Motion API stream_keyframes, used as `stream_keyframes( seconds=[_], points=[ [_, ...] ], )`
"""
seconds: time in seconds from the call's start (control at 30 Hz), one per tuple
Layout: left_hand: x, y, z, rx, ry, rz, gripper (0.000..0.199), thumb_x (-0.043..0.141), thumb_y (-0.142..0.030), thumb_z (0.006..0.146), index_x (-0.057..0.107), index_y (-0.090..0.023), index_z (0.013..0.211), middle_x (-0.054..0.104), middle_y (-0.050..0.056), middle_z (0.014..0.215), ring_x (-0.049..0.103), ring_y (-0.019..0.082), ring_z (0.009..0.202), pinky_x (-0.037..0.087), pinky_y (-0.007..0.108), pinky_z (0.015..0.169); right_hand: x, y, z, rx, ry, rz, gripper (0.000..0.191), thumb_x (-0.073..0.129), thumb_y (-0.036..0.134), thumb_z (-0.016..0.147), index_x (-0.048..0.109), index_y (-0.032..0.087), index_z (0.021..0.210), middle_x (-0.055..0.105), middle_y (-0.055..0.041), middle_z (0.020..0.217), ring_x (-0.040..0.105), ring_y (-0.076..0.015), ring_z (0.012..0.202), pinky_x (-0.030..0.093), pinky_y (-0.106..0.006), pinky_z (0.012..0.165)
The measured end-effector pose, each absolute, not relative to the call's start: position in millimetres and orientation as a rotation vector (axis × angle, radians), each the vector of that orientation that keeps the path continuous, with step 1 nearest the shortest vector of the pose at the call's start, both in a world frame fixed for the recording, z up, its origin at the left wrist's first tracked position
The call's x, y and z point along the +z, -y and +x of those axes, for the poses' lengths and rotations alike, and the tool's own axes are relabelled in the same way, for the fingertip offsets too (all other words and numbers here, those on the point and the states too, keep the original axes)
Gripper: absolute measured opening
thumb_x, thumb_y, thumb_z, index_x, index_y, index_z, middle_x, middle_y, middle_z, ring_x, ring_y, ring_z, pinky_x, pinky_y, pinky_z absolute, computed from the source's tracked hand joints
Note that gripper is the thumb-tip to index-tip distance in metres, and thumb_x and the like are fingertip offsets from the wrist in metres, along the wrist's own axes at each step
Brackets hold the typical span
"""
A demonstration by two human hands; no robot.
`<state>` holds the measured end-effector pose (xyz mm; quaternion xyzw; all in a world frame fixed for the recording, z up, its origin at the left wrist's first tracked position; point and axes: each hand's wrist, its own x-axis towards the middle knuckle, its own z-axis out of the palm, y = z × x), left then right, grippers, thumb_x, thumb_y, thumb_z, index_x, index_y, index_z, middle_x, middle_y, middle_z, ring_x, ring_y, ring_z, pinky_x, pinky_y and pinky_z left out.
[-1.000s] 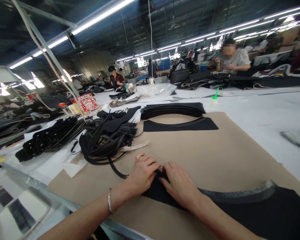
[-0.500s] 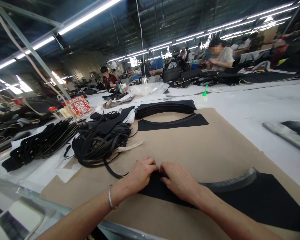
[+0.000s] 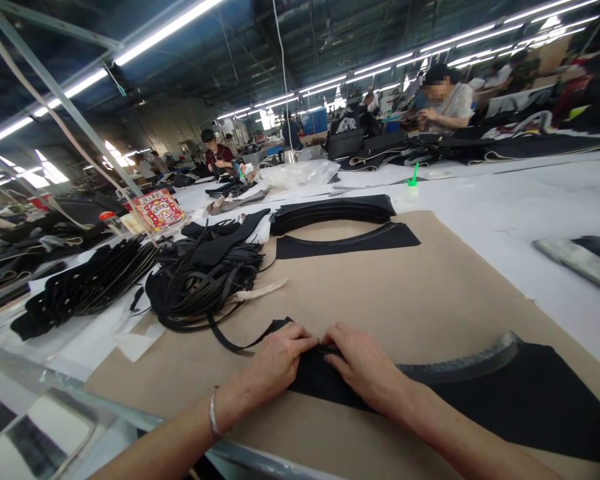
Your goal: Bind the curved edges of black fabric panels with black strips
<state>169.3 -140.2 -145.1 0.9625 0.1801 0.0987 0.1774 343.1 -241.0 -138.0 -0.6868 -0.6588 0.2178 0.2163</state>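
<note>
A large black fabric panel (image 3: pixel 520 400) with a concave curved edge lies flat on brown paper (image 3: pixel 380 287). Along that curve runs a greyish folded strip (image 3: pixel 460 370). My left hand (image 3: pixel 283 353), a silver bangle at its wrist, is closed on the curved edge near the panel's left end. Close to its right, my right hand (image 3: pixel 355 357) pinches the same edge, fingertips almost meeting the left ones. The exact fold under the fingers is hidden. A narrow black strip (image 3: pixel 225 343) runs from a tangled heap of black strips (image 3: pixel 200 280) towards the panel's left end.
Beyond the hands lie a smaller curved black piece (image 3: pixel 350 243) and a stack of similar pieces (image 3: pixel 330 212). A green-nozzled bottle (image 3: pixel 414 177) stands farther back. Layered black pieces (image 3: pixel 90 280) rest at left; a grey-edged slab (image 3: pixel 580 267) sits at right. Co-workers sit in the background.
My left hand has shifted slightly right along the edge, uncovering the panel's left tip. My right hand stays almost in place, still pinching. The view has shifted a little.
</note>
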Motion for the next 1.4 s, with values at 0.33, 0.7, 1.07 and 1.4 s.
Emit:
stream_keyframes(
  seconds=[0.33,0.7,1.07,1.4],
  points=[
    [-148,155,166,0.356,-0.545,2.708,0.049,0.041,-0.002,0.088,0.062,-0.031,0.122,0.060,0.004,0.112,0.053,0.018,0.103,0.047,0.034,0.092,-150,253,344,0.586,1.797,-1.833,0.014,0.053,0.007,0.085,0.060,0.016,0.093,0.059,-0.0055,0.096,0.055,-0.0191,0.092,0.042,-0.029,0.082],
    [-148,162,164,0.413,-0.508,2.833,0.044,0.042,-0.003,0.088,0.064,-0.026,0.118,0.057,0.008,0.116,0.051,0.020,0.110,0.044,0.043,0.101,-154,277,361,0.585,1.797,-1.731,0.018,0.047,0.004,0.086,0.059,0.018,0.089,0.056,-0.0033,0.093,0.053,-0.0182,0.092,0.042,-0.030,0.082],
    [-153,196,189,0.428,-0.519,2.679,0.046,0.040,-0.005,0.090,0.055,-0.023,0.129,0.061,0.007,0.108,0.053,0.020,0.101,0.050,0.038,0.090,-158,284,365,0.517,1.844,-1.686,0.022,0.044,0.004,0.088,0.061,0.017,0.092,0.055,-0.0047,0.094,0.053,-0.0190,0.091,0.043,-0.032,0.083],
    [-152,192,166,0.382,-0.389,2.844,0.040,0.039,-0.009,0.094,0.056,-0.023,0.127,0.061,0.005,0.121,0.052,0.017,0.115,0.040,0.040,0.107,-148,309,364,0.580,1.835,-1.824,0.013,0.050,0.007,0.089,0.058,0.018,0.086,0.055,-0.0028,0.091,0.054,-0.0188,0.087,0.043,-0.032,0.079]
  ],
)
